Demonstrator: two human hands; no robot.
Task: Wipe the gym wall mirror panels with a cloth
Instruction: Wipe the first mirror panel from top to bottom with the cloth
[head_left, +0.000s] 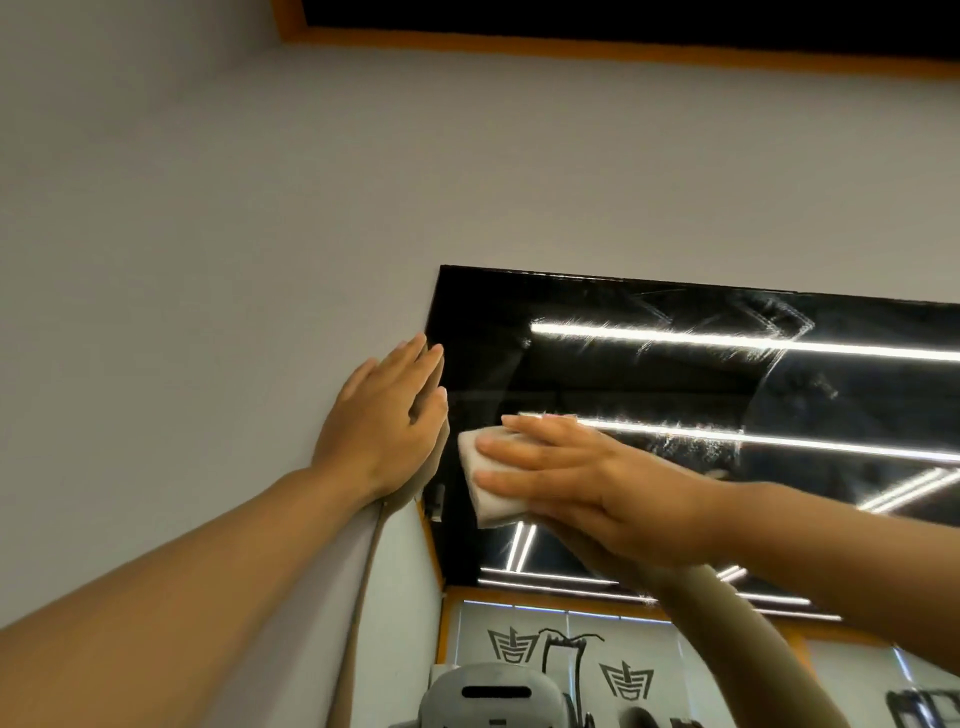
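The wall mirror panel (675, 374) fills the right half of the view, with its upper left corner just above my hands. It reflects a dark ceiling with bright light strips and shows wipe streaks. My right hand (582, 478) lies flat with straight fingers on a folded white cloth (483, 478), pressing it against the glass near the mirror's left edge. My left hand (384, 415) rests flat on the grey wall beside that edge, its fingertips reaching the mirror's border.
Grey painted wall (208, 234) spreads to the left and above the mirror. An orange trim (571, 52) borders a dark ceiling recess at the top. Low in the mirror, gym equipment and logo-marked panels (571, 670) are reflected.
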